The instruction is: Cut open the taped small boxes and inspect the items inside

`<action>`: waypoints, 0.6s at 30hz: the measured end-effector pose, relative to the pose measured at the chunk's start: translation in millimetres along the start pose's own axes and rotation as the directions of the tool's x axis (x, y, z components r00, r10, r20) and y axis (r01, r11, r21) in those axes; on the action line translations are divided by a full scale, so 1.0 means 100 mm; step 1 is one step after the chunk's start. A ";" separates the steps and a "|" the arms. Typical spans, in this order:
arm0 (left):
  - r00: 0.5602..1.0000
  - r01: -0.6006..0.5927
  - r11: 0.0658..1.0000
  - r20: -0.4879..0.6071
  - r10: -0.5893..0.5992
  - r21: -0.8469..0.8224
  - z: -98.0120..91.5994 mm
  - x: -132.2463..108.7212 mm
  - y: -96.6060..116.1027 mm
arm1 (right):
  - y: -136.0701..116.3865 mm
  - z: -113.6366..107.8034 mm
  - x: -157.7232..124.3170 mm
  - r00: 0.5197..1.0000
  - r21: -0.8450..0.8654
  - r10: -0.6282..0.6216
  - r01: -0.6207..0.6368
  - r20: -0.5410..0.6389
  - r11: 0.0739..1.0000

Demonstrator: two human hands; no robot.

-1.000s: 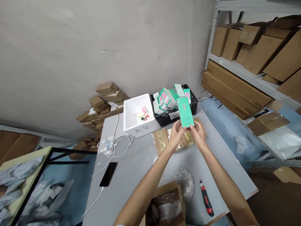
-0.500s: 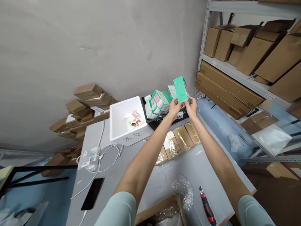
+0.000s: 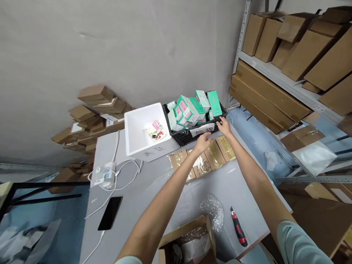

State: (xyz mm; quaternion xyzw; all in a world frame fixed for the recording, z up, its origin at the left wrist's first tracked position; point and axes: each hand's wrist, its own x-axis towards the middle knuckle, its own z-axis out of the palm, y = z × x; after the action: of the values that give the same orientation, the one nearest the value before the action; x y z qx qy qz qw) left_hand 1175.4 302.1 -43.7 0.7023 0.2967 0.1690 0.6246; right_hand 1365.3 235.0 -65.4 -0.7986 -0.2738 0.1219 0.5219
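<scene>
— On the grey table [image 3: 154, 190]?
— A black basket [image 3: 184, 138], with the green box [image 3: 214, 103] upright at its right end.
— Hands?
— Right hand [image 3: 224, 126] is at the rim just below it (fingers curled; touching it, I cannot tell). Left hand [image 3: 202, 143] is loosely open, empty, over gold packets [image 3: 218, 154].

Even, diffuse indoor light is filling the scene, moderately bright, with only faint shadows lying under the arms on the table [image 3: 154, 187]. Nothing is glaring strongly. The wide lens is bending the shelf [image 3: 288, 86] and wall lines toward the edges; detail is staying fairly sharp.
</scene>
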 end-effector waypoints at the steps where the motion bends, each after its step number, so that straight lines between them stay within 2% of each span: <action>1: 1.000 0.018 1.000 -0.011 -0.018 0.009 -0.03 -0.13 -0.04 | 0.03 -0.02 -0.11 0.999 0.075 0.043 -0.043 0.000 0.996; 4: 0.999 0.038 0.999 -0.026 -0.038 0.016 -0.07 -0.60 -0.12 | 0.12 -0.06 -0.61 0.996 0.210 0.078 -0.083 0.030 0.974; 7: 0.999 0.019 0.999 -0.034 -0.018 0.030 -0.12 -1.16 -0.17 | 0.18 -0.05 -1.34 0.994 0.274 0.036 -0.064 0.106 0.960; 11: 0.991 0.000 0.997 -0.130 0.010 0.079 -0.40 -2.07 -0.23 | 0.22 -0.08 -2.39 0.967 0.280 -0.006 -0.068 0.254 0.957; 15: 0.938 0.044 0.980 -0.345 0.026 0.193 -0.83 -3.16 -0.35 | 0.36 -0.19 -3.23 0.906 0.130 -0.004 -0.056 0.422 0.990; 18: 0.872 0.150 0.957 -0.490 -0.009 0.248 -0.99 -3.99 -0.47 | 0.56 -0.28 -3.70 0.811 -0.170 0.150 -0.063 0.566 0.983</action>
State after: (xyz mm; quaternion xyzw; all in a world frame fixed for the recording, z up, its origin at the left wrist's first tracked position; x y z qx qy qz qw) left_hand 799.0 130.5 -20.4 0.7053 0.4929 0.2696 0.4324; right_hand 1092.5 -12.7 -137.6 -0.7736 -0.3814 0.3669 0.3485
